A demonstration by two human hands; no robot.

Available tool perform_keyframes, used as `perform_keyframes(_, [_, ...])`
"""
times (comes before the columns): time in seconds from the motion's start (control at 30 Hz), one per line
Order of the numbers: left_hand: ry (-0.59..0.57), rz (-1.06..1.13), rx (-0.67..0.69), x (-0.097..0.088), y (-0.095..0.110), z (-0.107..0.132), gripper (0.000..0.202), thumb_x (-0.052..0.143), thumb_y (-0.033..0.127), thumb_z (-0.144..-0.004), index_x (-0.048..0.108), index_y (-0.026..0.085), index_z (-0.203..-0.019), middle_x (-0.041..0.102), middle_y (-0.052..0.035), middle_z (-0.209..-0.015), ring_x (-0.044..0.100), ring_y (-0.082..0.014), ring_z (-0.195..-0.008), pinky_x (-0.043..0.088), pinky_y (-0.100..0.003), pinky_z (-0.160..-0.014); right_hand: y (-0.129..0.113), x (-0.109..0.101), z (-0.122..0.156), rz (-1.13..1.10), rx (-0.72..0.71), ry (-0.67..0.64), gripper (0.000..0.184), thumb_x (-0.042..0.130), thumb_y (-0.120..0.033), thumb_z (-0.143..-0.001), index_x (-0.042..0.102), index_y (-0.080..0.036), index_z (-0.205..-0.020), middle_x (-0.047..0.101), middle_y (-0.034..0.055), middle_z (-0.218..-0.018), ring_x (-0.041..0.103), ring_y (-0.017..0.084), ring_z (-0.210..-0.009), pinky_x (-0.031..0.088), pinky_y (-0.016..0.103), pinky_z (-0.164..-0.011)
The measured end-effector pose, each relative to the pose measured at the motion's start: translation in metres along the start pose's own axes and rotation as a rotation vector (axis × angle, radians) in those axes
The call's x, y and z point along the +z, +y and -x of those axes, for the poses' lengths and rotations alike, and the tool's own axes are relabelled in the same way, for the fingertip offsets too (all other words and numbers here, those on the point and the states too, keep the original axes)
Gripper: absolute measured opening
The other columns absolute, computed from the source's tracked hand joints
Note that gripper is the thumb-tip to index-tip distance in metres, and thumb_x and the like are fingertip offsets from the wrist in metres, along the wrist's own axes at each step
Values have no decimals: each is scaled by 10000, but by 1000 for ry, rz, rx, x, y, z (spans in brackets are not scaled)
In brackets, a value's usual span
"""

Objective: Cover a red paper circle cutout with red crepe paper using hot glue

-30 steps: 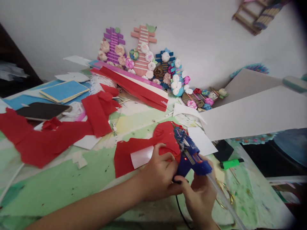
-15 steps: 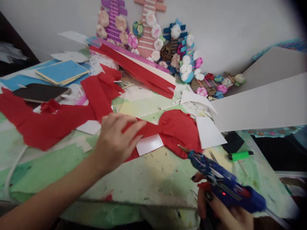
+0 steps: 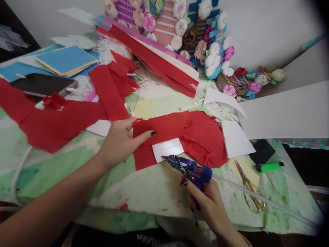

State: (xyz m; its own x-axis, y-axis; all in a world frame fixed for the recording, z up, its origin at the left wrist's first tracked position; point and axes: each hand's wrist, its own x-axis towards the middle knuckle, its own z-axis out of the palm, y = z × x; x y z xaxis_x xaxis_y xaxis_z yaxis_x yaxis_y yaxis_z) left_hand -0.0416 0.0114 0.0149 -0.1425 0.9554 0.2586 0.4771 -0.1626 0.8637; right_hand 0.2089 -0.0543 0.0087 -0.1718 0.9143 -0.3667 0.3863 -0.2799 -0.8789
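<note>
My left hand [image 3: 123,140] pinches the left end of a red crepe paper strip [image 3: 164,127], thumb on top and fingers behind, lifting it back. Under the fold shows a small white card piece [image 3: 168,149] with a thin line of glue on it. The strip runs right into a rounded red-covered shape [image 3: 205,140]. My right hand [image 3: 202,197] is wrapped round the handle of a blue hot glue gun [image 3: 190,169], its red light on. The nozzle points left, at the lower edge of the white card; whether it touches I cannot tell. A long clear glue stick trails from its back.
Gold-handled scissors [image 3: 250,192] and a green marker [image 3: 269,166] lie to the right. Loose red crepe paper [image 3: 64,120] and a dark phone [image 3: 42,84] lie at left. Paper-flowered miniature guitars [image 3: 169,24] lean on the wall. White card [image 3: 288,113] stands at right.
My left hand has turned the red strip's flap up and back, with the thumb now on top. The glue gun has moved left to the white card. The view has shifted slightly.
</note>
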Motion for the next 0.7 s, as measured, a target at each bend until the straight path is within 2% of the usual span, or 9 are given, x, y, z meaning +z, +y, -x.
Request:
perform_keyframes(0.13, [-17, -127, 17, 1, 2, 0, 230, 667, 420, -752, 710, 218, -853, 688, -5, -689, 640, -194, -645, 494, -310, -579, 3, 1, 0, 24, 9, 8, 371, 556, -490, -863, 546, -153, -706, 432, -48, -435, 388, 85, -408, 316, 205, -394])
perform_keyframes(0.27, [-25, -109, 70, 1, 2, 1, 188, 646, 388, -776, 709, 236, -867, 716, -14, -792, 648, -201, -687, 495, -328, -600, 3, -5, 0, 54, -21, 63, 352, 568, -482, -859, 558, -160, -716, 437, -45, -447, 396, 92, -415, 323, 209, -393])
perform_keyframes(0.47, [0, -135, 74, 1, 1, 2, 178, 648, 426, -771, 696, 256, -793, 663, 2, -638, 586, -184, -536, 421, -320, -459, 6, -21, 0, 79, -42, 135, 354, 585, -469, -856, 535, -166, -682, 444, -41, -438, 405, 95, -408, 316, 215, -392])
perform_keyframes(0.7, [10, -112, 51, 2, 1, 3, 160, 662, 423, -763, 699, 274, -808, 633, 23, -577, 585, -182, -520, 427, -311, -432, 17, -35, 4, 109, -47, 181, 384, 584, -447, -866, 507, -174, -606, 441, -36, -419, 411, 94, -392, 315, 217, -385])
